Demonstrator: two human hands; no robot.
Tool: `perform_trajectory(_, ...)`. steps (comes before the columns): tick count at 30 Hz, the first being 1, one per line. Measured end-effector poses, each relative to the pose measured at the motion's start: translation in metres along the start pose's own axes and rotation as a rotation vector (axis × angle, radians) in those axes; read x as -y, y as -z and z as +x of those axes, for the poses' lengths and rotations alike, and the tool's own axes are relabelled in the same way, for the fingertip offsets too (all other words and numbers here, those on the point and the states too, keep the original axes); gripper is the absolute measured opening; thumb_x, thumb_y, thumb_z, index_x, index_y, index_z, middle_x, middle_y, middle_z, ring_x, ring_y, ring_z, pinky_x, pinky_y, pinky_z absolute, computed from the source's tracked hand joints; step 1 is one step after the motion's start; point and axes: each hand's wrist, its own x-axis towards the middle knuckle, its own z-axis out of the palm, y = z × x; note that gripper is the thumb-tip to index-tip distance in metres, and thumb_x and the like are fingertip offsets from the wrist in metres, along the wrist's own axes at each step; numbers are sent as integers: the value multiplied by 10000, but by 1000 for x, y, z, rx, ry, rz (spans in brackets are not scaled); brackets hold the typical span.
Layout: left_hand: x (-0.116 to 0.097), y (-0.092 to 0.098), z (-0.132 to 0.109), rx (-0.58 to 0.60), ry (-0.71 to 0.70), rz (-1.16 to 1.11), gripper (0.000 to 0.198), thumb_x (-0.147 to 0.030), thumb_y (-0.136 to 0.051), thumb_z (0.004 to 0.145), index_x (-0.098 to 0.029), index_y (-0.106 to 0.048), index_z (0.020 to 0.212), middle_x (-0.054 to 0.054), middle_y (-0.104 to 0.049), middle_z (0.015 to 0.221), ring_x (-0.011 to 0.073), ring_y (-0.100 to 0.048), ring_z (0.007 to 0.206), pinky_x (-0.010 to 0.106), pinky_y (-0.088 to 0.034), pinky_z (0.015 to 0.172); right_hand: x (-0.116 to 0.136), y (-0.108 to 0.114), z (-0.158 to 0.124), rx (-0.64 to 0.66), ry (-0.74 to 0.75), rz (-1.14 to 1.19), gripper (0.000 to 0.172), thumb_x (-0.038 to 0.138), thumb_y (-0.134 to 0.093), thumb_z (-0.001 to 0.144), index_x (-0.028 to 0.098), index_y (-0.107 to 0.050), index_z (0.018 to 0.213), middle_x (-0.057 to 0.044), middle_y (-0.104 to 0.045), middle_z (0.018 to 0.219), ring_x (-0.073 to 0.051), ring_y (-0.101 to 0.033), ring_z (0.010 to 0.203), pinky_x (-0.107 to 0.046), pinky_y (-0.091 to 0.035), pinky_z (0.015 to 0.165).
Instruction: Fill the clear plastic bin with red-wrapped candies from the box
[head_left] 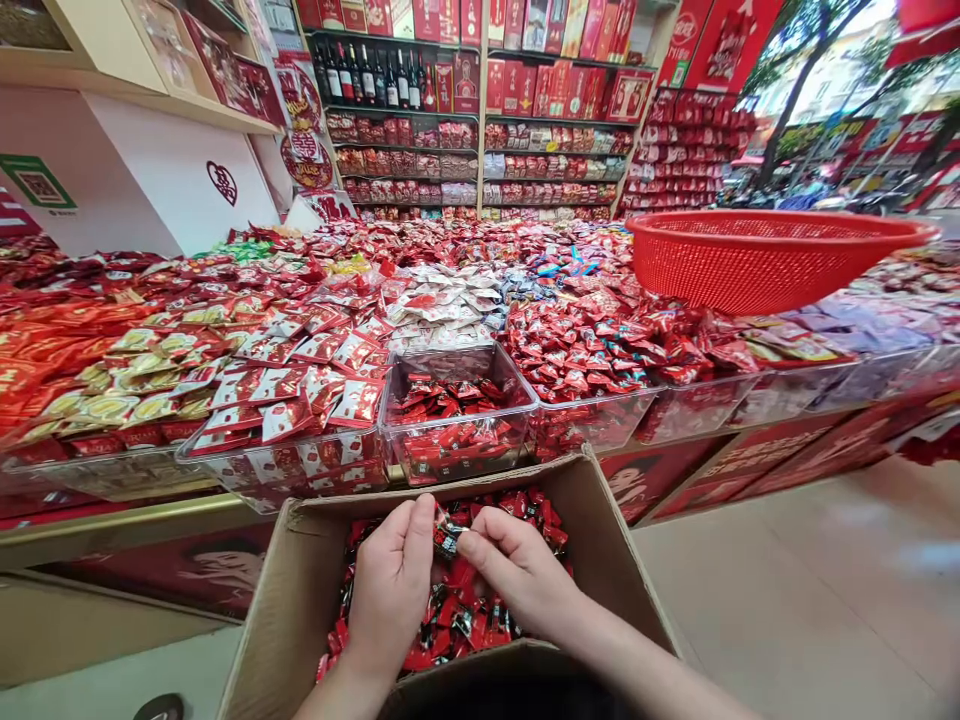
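Both hands are over an open cardboard box (615, 560) holding many small red and black wrapped candies (450, 625). My left hand (394, 570) is closed, thumb against fingers, on one end of a wrapped candy (447, 532). At the candy's other end, my right hand (517, 568) pinches the wrapper between thumb and forefinger. The candy sits between the two hands, above the loose ones. Just beyond the box stands a clear plastic bin (459, 432), partly filled with similar red candies.
Clear bins heaped with packaged sweets (300, 385) line the counter on both sides. A large red mesh basket (750, 262) rests on the sweets at the right. Stocked shelves (480, 120) stand behind; tiled floor (787, 590) shows at the lower right.
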Motion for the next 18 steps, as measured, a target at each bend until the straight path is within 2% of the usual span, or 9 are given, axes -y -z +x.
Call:
perform_trajectory(4,-5,-4,-2,-59,56,-44,336,-448,-344,791,-205,-398,566,-73,-353,457,85,-398,381,182,-346,368,3,-1,-3,-63,24,143,326,434,-448,753,148,-400,605,35,-460,509,-50,-443,435,-174,-365,430)
perform_trajectory(7,-2,-6,-4,-145,-59,61,338,-416,-347,797,-206,-380,533,-67,-342,450,85,-374,398,185,-338,390,2,-4,-7,-81,-32,232,298,438,-471,737,161,-389,666,37,-493,507,-63,-461,405,-184,-371,403)
perform_trajectory(9,3,-6,-8,-147,-144,142,346,-403,-355,794,-208,-374,509,-63,-342,437,86,-360,397,190,-326,395,-2,-7,-11,-71,-31,219,282,425,-476,738,165,-383,680,32,-512,486,-69,-466,396,-192,-381,413)
perform_trajectory(11,8,-7,-13,-131,-159,169,348,-403,-352,793,-211,-386,505,-61,-347,422,88,-363,382,195,-321,386,-7,-8,-16,-74,-4,154,275,408,-471,747,163,-385,658,25,-517,465,-68,-473,404,-189,-382,431)
perform_trajectory(14,13,-5,-19,-42,-31,90,344,-420,-332,800,-217,-414,535,-59,-374,412,90,-390,364,195,-336,374,-13,-4,-22,-56,-11,97,262,402,-453,760,165,-394,666,22,-516,460,-73,-483,412,-188,-384,435)
perform_trajectory(16,11,2,-18,68,17,20,343,-436,-333,796,-216,-441,554,-53,-406,410,93,-411,365,196,-352,372,-7,9,-23,-40,0,11,238,388,-439,771,166,-416,688,15,-527,480,-78,-490,425,-190,-389,436)
perform_trajectory(18,5,16,-9,111,-50,-2,322,-432,-338,794,-212,-510,633,-43,-451,439,102,-444,393,198,-374,388,11,30,-17,-83,105,-204,190,344,-429,783,165,-469,734,-8,-562,564,-86,-512,496,-198,-406,486)
